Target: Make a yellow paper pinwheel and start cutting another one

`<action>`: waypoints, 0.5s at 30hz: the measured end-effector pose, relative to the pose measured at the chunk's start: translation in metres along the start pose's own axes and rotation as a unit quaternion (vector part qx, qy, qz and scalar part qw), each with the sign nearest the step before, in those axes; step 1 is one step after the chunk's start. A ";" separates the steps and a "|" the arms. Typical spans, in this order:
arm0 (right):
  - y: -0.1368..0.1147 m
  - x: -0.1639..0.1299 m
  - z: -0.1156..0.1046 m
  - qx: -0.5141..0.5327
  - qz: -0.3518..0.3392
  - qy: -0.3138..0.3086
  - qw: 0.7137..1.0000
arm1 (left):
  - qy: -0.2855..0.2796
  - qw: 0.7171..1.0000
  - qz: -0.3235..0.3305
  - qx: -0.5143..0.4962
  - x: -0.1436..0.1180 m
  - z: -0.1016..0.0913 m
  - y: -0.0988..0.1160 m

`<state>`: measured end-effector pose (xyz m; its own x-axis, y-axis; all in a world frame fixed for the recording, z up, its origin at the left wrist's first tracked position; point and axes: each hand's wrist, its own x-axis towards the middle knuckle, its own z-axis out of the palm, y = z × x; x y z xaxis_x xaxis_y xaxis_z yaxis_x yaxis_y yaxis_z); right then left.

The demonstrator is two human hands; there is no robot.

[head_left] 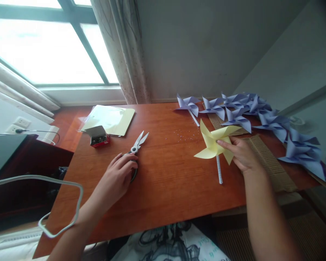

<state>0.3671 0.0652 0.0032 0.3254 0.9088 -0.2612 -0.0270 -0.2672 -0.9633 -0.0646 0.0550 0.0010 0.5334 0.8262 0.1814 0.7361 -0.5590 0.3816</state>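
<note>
- Left hand [118, 176] lies flat on the table [165, 188], fingers curled loosely over the dark handles of the scissors [136, 148]; whether they truly grip the handles I cannot tell.
- The scissor blades poke out past the fingertips, slightly parted, pointing away toward the wall.
- Beyond the blades and off to the left, a small red box [99, 137], lid up, just in front of a pale yellow sheet [110, 119].
- Right hand [241, 154] rests on the yellow pinwheel [215, 143], forefinger pressed to its centre, other fingers relaxed, nothing clenched.
- The pinwheel's white stick [219, 169] runs back toward the person just left of those fingers.
- Past the fingertips, purple pinwheels [260, 112] lie along the far and right edge, over cardboard strips [268, 163].
</note>
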 end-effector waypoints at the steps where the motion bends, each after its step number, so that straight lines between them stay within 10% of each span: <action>1: 0.000 0.001 0.001 -0.004 0.002 -0.008 1.000 | 0.006 1.000 -0.004 -0.006 -0.003 -0.005 -0.008; 15: 0.000 0.018 0.010 -0.074 -0.003 -0.044 0.996 | -0.002 0.996 -0.092 0.015 -0.003 -0.040 -0.038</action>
<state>0.3638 0.0843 -0.0022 0.2402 0.9333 -0.2670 0.1164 -0.3008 -0.9466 -0.1104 0.0767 0.0225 0.3897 0.9148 0.1065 0.8337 -0.3995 0.3811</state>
